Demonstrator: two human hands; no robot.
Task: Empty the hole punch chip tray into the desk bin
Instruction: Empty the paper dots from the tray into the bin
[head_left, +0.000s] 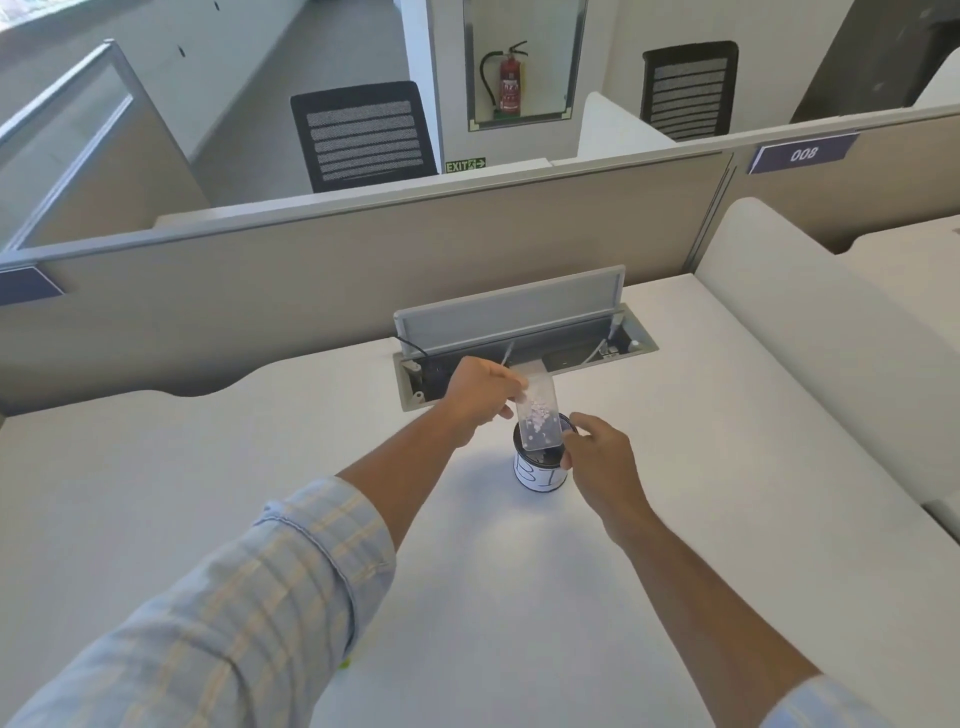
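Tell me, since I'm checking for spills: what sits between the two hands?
In the head view, the clear chip tray, holding paper chips, spans from left hand to right hand, tilted over the small desk bin directly beneath.

Clear chip tray (539, 415); white-labelled black bin (540, 470); blue-checked sleeve (249, 597).

An open-plan office: beyond the hands, a beige cubicle partition (363, 260) bearing a numbered desk plate (804, 153), mesh-backed chairs (363, 136), a wall-mounted fire extinguisher (510, 83) and a green exit sign (465, 166).
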